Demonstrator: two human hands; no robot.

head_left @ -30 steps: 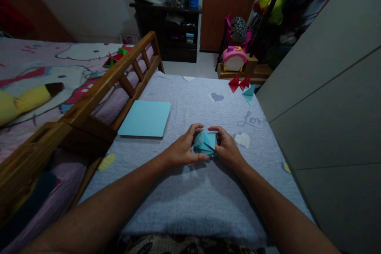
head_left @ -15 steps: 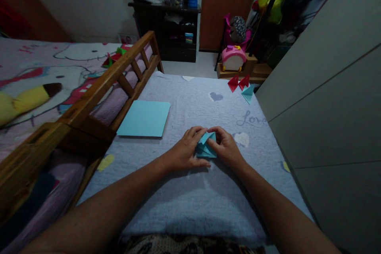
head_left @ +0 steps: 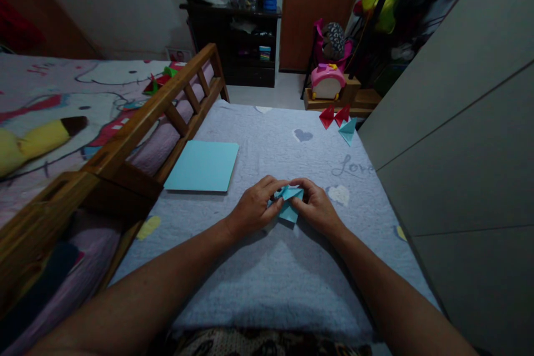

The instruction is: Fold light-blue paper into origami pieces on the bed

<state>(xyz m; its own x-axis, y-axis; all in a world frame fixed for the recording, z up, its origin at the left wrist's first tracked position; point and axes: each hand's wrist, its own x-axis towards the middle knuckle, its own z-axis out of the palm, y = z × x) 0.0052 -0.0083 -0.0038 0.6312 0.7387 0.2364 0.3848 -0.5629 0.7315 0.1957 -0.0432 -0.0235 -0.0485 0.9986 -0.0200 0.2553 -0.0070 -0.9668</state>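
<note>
A small folded piece of light blue paper [head_left: 288,212] is held between my two hands, low over the bed sheet [head_left: 267,267]. My left hand [head_left: 259,204] pinches its left side, thumb in front and fingers behind. On the other side my right hand [head_left: 315,206] grips it the same way, the thumb pressing on a fold. Parts of the folds are hidden by the fingers. To the left lies a stack of square light blue paper [head_left: 202,167]. Two red folded paper pieces [head_left: 327,117] and a light blue folded one [head_left: 347,131] sit at the far right corner.
A wooden bed rail [head_left: 137,117] runs along the left, with another bed [head_left: 50,89] beyond it. A pale cabinet [head_left: 471,150] borders the right side. Past the far edge stand a dark shelf unit [head_left: 233,44] and a pink toy case [head_left: 328,82].
My left thumb has moved up from the sheet onto the folded paper. The paper has turned slightly between my hands, and its folds look different.
</note>
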